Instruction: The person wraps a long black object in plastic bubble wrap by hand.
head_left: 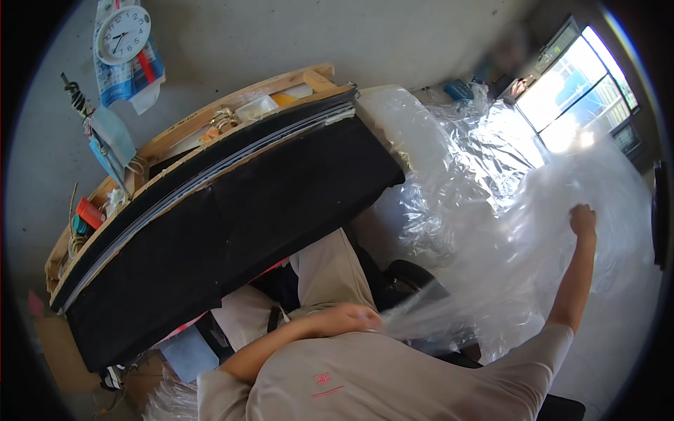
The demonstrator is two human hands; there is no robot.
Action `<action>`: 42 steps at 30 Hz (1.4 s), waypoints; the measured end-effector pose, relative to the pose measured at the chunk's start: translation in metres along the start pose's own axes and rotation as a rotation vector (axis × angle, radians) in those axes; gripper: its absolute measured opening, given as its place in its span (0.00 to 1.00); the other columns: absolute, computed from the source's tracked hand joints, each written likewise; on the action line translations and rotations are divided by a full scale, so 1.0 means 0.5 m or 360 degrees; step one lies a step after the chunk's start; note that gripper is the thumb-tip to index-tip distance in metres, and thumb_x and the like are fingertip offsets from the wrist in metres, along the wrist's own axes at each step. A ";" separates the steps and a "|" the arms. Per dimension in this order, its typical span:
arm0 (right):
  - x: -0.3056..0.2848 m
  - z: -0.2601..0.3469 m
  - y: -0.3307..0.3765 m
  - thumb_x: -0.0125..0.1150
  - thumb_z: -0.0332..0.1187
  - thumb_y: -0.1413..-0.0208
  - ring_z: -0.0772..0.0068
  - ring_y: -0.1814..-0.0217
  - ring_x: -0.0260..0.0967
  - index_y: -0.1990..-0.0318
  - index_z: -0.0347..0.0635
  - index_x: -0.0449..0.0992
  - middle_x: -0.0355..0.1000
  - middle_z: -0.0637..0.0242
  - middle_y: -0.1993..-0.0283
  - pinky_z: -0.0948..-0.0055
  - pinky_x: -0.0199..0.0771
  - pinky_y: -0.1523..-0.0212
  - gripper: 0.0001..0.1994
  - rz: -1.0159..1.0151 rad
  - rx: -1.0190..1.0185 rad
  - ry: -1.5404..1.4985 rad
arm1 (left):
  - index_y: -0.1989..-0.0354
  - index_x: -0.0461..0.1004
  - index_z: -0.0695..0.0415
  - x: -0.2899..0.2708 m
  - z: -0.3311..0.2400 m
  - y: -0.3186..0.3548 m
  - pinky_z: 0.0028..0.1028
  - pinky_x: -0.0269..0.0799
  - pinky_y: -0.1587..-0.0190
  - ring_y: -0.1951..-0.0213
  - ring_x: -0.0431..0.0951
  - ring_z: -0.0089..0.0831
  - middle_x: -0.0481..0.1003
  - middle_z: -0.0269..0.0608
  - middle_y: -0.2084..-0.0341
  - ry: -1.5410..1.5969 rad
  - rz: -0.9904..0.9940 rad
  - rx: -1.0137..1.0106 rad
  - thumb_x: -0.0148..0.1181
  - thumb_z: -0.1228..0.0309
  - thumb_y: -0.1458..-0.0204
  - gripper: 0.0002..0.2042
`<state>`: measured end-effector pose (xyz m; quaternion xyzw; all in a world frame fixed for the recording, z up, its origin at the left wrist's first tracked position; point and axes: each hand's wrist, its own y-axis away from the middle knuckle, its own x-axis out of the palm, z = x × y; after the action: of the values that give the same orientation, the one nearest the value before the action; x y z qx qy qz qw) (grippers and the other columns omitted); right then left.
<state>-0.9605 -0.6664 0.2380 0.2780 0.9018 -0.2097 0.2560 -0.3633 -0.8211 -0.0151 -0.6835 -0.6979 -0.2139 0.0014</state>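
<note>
A large transparent plastic sheet [519, 242] stretches across my right side, partly smeared by motion. My left hand [347, 319] is closed in front of my waist, gripping the gathered, narrow end of the sheet. Out to the far right, my right arm is extended and raised. My right hand [583, 219] there is a fist closed on another part of the sheet, which billows around it. Between the two hands the plastic is drawn into long folds. The fingertips of both hands are partly hidden.
A black-covered workbench [232, 231] stands ahead; its wooden tray [232, 105] holds small items. Shiny plastic bags [456, 154] are heaped right of it, near a bright window [583, 88]. A clock [124, 35] and face masks [112, 144] hang on the wall. Cardboard [67, 354] lies lower left.
</note>
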 end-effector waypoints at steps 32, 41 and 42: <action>-0.437 1.008 -0.132 0.45 0.53 0.44 0.57 0.29 0.41 0.38 0.42 0.57 0.48 0.57 0.32 0.49 0.44 0.35 0.31 -0.0002 -0.0869 -0.2428 | 0.40 0.57 0.63 -0.252 0.177 0.664 0.40 0.50 0.38 0.38 0.56 0.49 0.58 0.54 0.40 -0.1794 -0.2875 -0.0966 0.54 0.59 0.46 0.29; -0.064 1.013 -0.178 0.42 0.61 0.46 0.55 0.26 0.32 0.34 0.42 0.49 0.37 0.58 0.28 0.49 0.45 0.34 0.39 0.0378 -0.0136 -0.1386 | 0.40 0.61 0.56 -0.240 0.129 0.573 0.46 0.58 0.43 0.42 0.59 0.51 0.55 0.55 0.39 -0.1753 -0.3012 -0.1790 0.45 0.46 0.44 0.30; -0.046 0.979 -0.218 0.40 0.63 0.46 0.56 0.26 0.30 0.33 0.42 0.46 0.35 0.59 0.28 0.48 0.42 0.34 0.41 0.0556 0.0005 -0.1460 | 0.36 0.55 0.52 -0.236 0.078 0.522 0.48 0.52 0.41 0.39 0.55 0.53 0.54 0.54 0.39 -0.1597 -0.2967 -0.1834 0.38 0.41 0.45 0.34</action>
<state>-0.8415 -1.0128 -0.1051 0.3044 0.6357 -0.2659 0.6576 -0.0949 -0.9286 -0.0077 0.1759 -0.6481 -0.1233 -0.7306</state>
